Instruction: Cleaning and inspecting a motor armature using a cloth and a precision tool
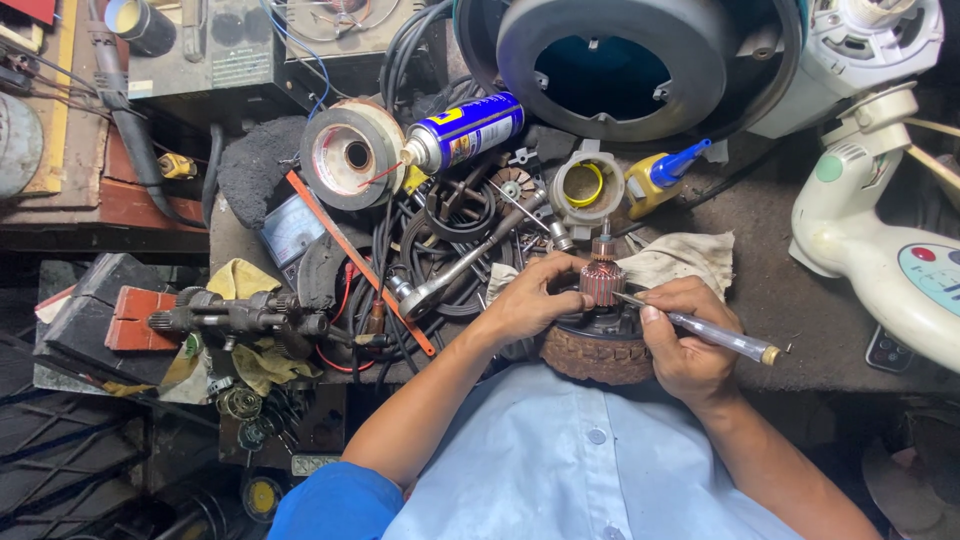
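Motor armature (603, 280): upright at table (800, 300) front edge, clasped by left hand (530, 300), grip closed around it. Right hand (690, 345): grip closed on thin clear-handled tool (700, 332), tip touching armature. Nearby: rag (680, 258), blue spray can (465, 130), wrench (465, 265), tangled cables (400, 250).

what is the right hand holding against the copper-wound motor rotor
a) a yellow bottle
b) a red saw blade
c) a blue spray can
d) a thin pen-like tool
d: the right hand grips a thin pen-like tool with its tip at the rotor, which the left hand steadies.
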